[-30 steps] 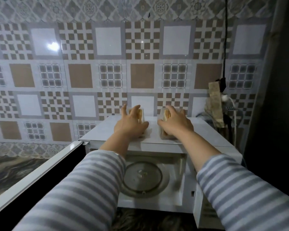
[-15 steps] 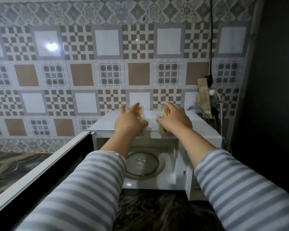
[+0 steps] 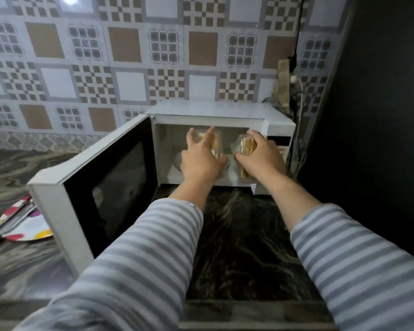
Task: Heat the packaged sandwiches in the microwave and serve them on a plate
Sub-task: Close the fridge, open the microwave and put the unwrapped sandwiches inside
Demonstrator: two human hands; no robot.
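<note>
- I have the left hand (image 3: 202,161) up at the microwave (image 3: 215,111) opening, grip wrapped round a packaged sandwich (image 3: 213,142) in clear plastic; fingers spread over its front, thumb at its right side.
- My right hand (image 3: 261,156) grips the second packaged sandwich (image 3: 245,144); fingers curled over the top, pack sticks out left of and below the grip.
- Both packs held at the cavity mouth, side by side, close together; can't tell if they touch each other or the cavity floor.
- Microwave door (image 3: 108,185) swung wide open, left of my left grip, dark window facing me.
- Control panel (image 3: 279,142) just right of my right grip, partly hidden by it.
- Plate (image 3: 29,229) with coloured spots lies on the tabletop (image 3: 239,247), far left of both grips, behind the door edge; dark utensils (image 3: 9,225) lie across it, type unclear.
- Striped sleeves (image 3: 139,254) on both arms.
- Cables (image 3: 296,91) hang by the tiled wall (image 3: 129,56), above right of my right grip.
</note>
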